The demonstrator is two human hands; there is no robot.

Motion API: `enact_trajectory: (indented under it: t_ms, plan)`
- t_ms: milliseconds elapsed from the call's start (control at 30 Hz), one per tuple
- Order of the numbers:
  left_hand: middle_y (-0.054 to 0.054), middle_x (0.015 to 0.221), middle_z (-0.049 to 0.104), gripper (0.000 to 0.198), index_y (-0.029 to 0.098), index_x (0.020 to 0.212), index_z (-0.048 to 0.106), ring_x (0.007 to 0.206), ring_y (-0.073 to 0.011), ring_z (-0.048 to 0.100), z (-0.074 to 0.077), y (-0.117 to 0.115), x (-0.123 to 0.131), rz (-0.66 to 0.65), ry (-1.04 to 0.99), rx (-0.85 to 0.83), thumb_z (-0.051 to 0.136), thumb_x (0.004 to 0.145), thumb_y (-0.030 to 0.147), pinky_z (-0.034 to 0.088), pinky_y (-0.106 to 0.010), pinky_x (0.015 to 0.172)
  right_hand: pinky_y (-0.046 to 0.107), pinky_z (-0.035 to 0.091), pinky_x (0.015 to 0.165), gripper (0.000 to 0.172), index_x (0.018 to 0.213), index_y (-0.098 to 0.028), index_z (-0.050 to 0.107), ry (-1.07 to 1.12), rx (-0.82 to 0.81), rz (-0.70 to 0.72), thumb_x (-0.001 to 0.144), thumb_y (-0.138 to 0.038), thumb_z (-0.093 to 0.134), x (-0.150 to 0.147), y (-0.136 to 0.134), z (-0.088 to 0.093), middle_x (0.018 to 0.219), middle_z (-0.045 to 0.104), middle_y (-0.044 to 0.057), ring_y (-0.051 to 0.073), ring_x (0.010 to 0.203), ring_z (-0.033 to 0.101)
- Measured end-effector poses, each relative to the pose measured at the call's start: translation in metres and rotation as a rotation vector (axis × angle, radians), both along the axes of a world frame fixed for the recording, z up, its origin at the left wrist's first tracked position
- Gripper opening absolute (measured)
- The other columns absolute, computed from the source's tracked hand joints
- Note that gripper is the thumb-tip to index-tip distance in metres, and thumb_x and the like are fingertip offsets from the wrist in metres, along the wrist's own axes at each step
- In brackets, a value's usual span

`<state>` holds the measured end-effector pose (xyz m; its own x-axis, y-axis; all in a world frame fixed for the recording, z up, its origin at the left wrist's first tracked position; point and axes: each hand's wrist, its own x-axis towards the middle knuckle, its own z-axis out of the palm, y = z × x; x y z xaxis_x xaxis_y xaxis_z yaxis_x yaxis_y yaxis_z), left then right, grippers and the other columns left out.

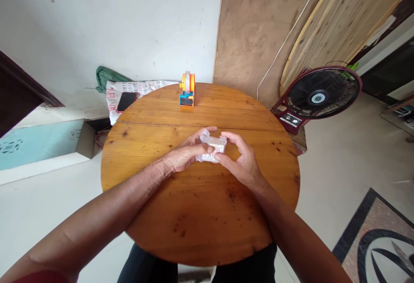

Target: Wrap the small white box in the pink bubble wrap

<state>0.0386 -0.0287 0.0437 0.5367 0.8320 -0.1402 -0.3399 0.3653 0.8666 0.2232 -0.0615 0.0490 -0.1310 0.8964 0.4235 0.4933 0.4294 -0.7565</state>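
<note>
A small white package in clear plastic wrap (219, 144) is held between both hands over the middle of the round wooden table (200, 214). My left hand (189, 150) grips it from the left, its thumb lying across the front. From the right, my right hand (241, 158) pinches the package's right end between thumb and fingers. Loose plastic sticks out at the upper left and lower left of the package. What is inside the wrap cannot be made out.
An orange and blue tape dispenser (187, 89) stands at the table's far edge. Behind the table's left edge lie a printed white sack (113, 102), a dark flat object (127, 101) and a green bag (111, 76). A dark red fan (318, 97) stands beyond the right edge.
</note>
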Motion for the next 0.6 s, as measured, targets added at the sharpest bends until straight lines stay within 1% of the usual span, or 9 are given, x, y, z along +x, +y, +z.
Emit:
enact_trajectory:
  t_ms: [100, 133, 200, 300, 367, 433, 467, 533, 600]
  plan:
    - [-0.008, 0.124, 0.064, 0.084, 0.023, 0.143, 0.043, 0.107, -0.0259, 0.06, -0.002, 0.0, 0.0, 0.048, 0.101, 0.019, 0.079, 0.068, 0.036, 0.044, -0.034, 0.087, 0.04, 0.052, 0.09, 0.044, 0.112, -0.023, 0.063, 0.14, -0.152, 0.008, 0.072, -0.034, 0.075, 0.001, 0.005, -0.004, 0.104, 0.071, 0.005, 0.022, 0.095, 0.066]
    - [-0.009, 0.127, 0.063, 0.082, 0.023, 0.143, 0.043, 0.112, -0.0273, 0.058, -0.003, 0.0, 0.0, 0.057, 0.155, 0.048, 0.077, 0.071, 0.04, 0.043, -0.035, 0.09, 0.039, 0.053, 0.087, 0.043, 0.111, -0.022, 0.064, 0.202, -0.214, 0.025, 0.071, -0.035, 0.075, 0.001, 0.007, -0.006, 0.102, 0.072, 0.005, 0.021, 0.093, 0.066]
    - [-0.009, 0.128, 0.063, 0.074, 0.022, 0.139, 0.05, 0.116, -0.0292, 0.057, -0.004, 0.001, -0.001, 0.062, 0.276, 0.129, 0.074, 0.074, 0.047, 0.041, -0.036, 0.094, 0.037, 0.055, 0.083, 0.042, 0.108, -0.022, 0.066, 0.322, -0.34, 0.069, 0.07, -0.036, 0.076, 0.001, 0.011, -0.01, 0.099, 0.073, 0.004, 0.021, 0.09, 0.068]
    - [-0.008, 0.115, 0.069, 0.059, 0.019, 0.122, 0.064, 0.105, -0.0281, 0.061, -0.006, 0.003, -0.004, 0.034, 0.438, 0.239, 0.071, 0.075, 0.053, 0.044, -0.035, 0.089, 0.036, 0.055, 0.082, 0.044, 0.105, -0.021, 0.067, 0.41, -0.487, 0.066, 0.066, -0.036, 0.079, 0.002, 0.015, -0.015, 0.099, 0.074, 0.004, 0.02, 0.089, 0.069]
    - [-0.007, 0.104, 0.072, 0.054, 0.018, 0.113, 0.068, 0.096, -0.0259, 0.063, -0.007, 0.005, -0.006, 0.029, 0.506, 0.264, 0.07, 0.074, 0.054, 0.045, -0.034, 0.084, 0.034, 0.055, 0.081, 0.043, 0.103, -0.02, 0.068, 0.395, -0.54, 0.036, 0.064, -0.034, 0.08, 0.002, 0.016, -0.016, 0.097, 0.074, 0.004, 0.02, 0.087, 0.07]
    - [-0.006, 0.099, 0.072, 0.053, 0.016, 0.112, 0.068, 0.092, -0.0244, 0.064, -0.009, 0.008, -0.008, 0.041, 0.537, 0.272, 0.071, 0.073, 0.052, 0.047, -0.034, 0.081, 0.033, 0.056, 0.077, 0.038, 0.1, -0.019, 0.069, 0.315, -0.55, 0.02, 0.066, -0.035, 0.078, 0.003, 0.018, -0.016, 0.093, 0.075, 0.004, 0.019, 0.083, 0.07]
    - [-0.006, 0.098, 0.072, 0.054, 0.016, 0.113, 0.067, 0.091, -0.024, 0.064, -0.01, 0.009, -0.009, 0.048, 0.538, 0.276, 0.072, 0.072, 0.051, 0.047, -0.034, 0.08, 0.032, 0.056, 0.074, 0.036, 0.1, -0.019, 0.07, 0.25, -0.53, 0.015, 0.069, -0.035, 0.076, 0.004, 0.018, -0.017, 0.09, 0.075, 0.004, 0.019, 0.08, 0.07]
    - [-0.007, 0.098, 0.072, 0.058, 0.015, 0.116, 0.065, 0.089, -0.0233, 0.064, -0.012, 0.01, -0.01, 0.047, 0.52, 0.293, 0.074, 0.07, 0.049, 0.048, -0.032, 0.077, 0.032, 0.056, 0.07, 0.033, 0.102, -0.02, 0.071, 0.098, -0.445, 0.004, 0.074, -0.037, 0.072, 0.007, 0.019, -0.017, 0.088, 0.075, 0.004, 0.019, 0.078, 0.07]
    - [-0.006, 0.096, 0.072, 0.058, 0.015, 0.116, 0.065, 0.086, -0.0218, 0.064, -0.014, 0.01, -0.011, 0.042, 0.505, 0.311, 0.075, 0.07, 0.049, 0.048, -0.03, 0.073, 0.034, 0.056, 0.073, 0.035, 0.109, -0.022, 0.07, -0.026, -0.338, 0.01, 0.077, -0.037, 0.07, 0.011, 0.018, -0.017, 0.094, 0.075, 0.005, 0.02, 0.083, 0.07]
